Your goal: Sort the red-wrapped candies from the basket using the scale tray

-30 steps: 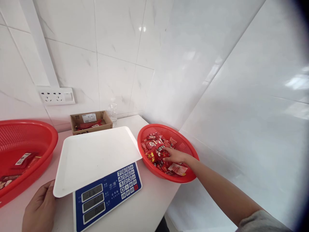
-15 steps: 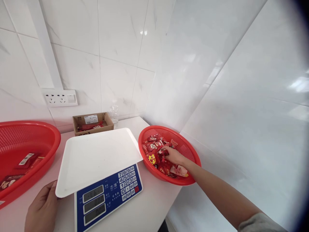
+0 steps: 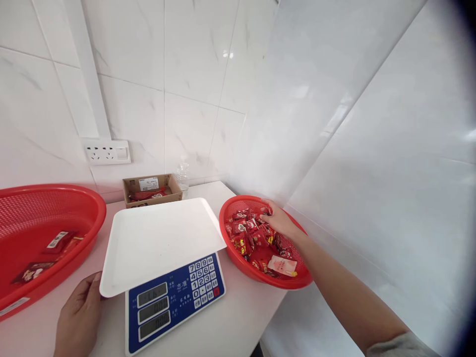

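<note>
A blue and white electronic scale (image 3: 174, 302) stands on the white table, with a bare white tray (image 3: 161, 243) on top. Beside the tray's front left corner is my left hand (image 3: 80, 315), thumb and fingertips pressed together at its edge. To the right of the scale sits a round red basket (image 3: 238, 260) holding many red snack packets (image 3: 241, 244) and a pink packet (image 3: 282, 265). My right hand (image 3: 277, 218) reaches into the back of that basket, its fingers apart over the packets, with nothing seen in its grasp.
A larger red basket (image 3: 84, 253) with several red packets is at the left. Behind the scale are an open cardboard box (image 3: 163, 200) with red packets and a clear plastic bottle (image 3: 183, 178). Tiled walls rise behind and to the right of the table (image 3: 208, 329).
My right hand has moved from the middle of the round basket toward its back rim, and its fingers have spread. The whole view has shifted slightly. My left hand stays at the tray's corner.
</note>
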Tool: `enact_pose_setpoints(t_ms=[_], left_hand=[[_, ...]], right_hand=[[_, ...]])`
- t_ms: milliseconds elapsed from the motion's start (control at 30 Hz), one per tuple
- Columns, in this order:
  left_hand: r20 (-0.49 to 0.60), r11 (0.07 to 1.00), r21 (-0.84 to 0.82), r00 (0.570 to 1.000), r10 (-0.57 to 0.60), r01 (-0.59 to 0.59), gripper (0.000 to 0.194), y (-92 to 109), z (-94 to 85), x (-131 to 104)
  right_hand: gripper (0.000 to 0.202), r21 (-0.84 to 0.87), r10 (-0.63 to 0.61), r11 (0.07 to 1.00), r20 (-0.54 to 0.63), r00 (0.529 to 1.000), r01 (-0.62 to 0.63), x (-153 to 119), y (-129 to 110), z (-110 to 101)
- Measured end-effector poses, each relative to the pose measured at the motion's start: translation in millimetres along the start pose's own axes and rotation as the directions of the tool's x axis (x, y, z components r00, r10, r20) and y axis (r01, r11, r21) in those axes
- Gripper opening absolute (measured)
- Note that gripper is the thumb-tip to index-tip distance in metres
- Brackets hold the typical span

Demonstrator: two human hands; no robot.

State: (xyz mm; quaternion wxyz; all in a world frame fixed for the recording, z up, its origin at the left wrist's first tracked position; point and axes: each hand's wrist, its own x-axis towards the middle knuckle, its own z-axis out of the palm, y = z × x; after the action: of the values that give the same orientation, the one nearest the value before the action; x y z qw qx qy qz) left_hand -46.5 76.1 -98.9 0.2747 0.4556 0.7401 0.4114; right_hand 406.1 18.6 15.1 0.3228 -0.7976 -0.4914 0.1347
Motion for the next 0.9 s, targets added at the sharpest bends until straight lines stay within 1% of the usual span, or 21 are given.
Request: enact_pose_setpoints(t_ms=[67, 100, 200, 267, 333, 433, 500, 567, 667, 900], left_hand=[[0.122, 0.999, -0.027, 0.992, -0.019, 0.022, 0.025, 6.3, -2.8, -2.3], [0.16, 0.999, -0.051, 0.987, -0.002, 0.01, 0.027, 8.3, -3.6, -3.7], [0.167, 0.988, -0.136, 0.981, 0.098, -0.076, 0.035, 10.1, -4.5, -7.5], [0.162, 0.977, -0.189, 0.979, 0.125, -0.094, 0.038, 9.4, -4.4, -9.1], [0.164, 0.969, -0.232, 0.978, 0.126, -0.086, 0.038, 8.8, -4.1, -10.2], [0.16, 0.962, -0.258, 0.978, 0.136, -0.092, 0.038, 8.6, -3.6, -11.3], [0.155, 0.961, -0.257, 0.978, 0.142, -0.099, 0.038, 8.7, -3.9, -12.3], [0.154, 0.96, -0.26, 0.978, 0.144, -0.1, 0.038, 9.2, -4.8, -13.5], [0.156, 0.958, -0.271, 0.978, 0.141, -0.095, 0.04, 9.6, -5.7, -14.4], [0.164, 0.95, -0.3, 0.976, 0.141, -0.087, 0.038, 2.8, -1.5, -11.0]], right_hand=[[0.055, 0.047, -0.061, 0.997, 0.034, 0.998, 0.059, -1.8, -23.8, 6.5], [0.055, 0.07, -0.094, 0.993, 0.057, 0.994, 0.09, -3.5, -37.9, 11.7], [0.056, 0.134, -0.207, 0.973, 0.149, 0.967, 0.187, -10.3, -82.4, 35.6], [0.056, 0.186, -0.281, 0.952, 0.228, 0.932, 0.242, -14.1, -108.7, 56.8], [0.055, 0.244, -0.344, 0.93, 0.305, 0.888, 0.277, -16.2, -129.7, 79.4], [0.052, 0.297, -0.407, 0.904, 0.379, 0.831, 0.307, -16.3, -151.4, 108.7], [0.047, 0.302, -0.424, 0.898, 0.395, 0.815, 0.32, -15.0, -160.2, 121.3], [0.042, 0.295, -0.424, 0.899, 0.396, 0.814, 0.324, -13.2, -164.9, 127.9], [0.038, 0.28, -0.411, 0.906, 0.391, 0.823, 0.319, -9.8, -165.0, 130.5], [0.041, 0.257, -0.391, 0.914, 0.366, 0.844, 0.312, -2.4, -152.2, 131.3]])
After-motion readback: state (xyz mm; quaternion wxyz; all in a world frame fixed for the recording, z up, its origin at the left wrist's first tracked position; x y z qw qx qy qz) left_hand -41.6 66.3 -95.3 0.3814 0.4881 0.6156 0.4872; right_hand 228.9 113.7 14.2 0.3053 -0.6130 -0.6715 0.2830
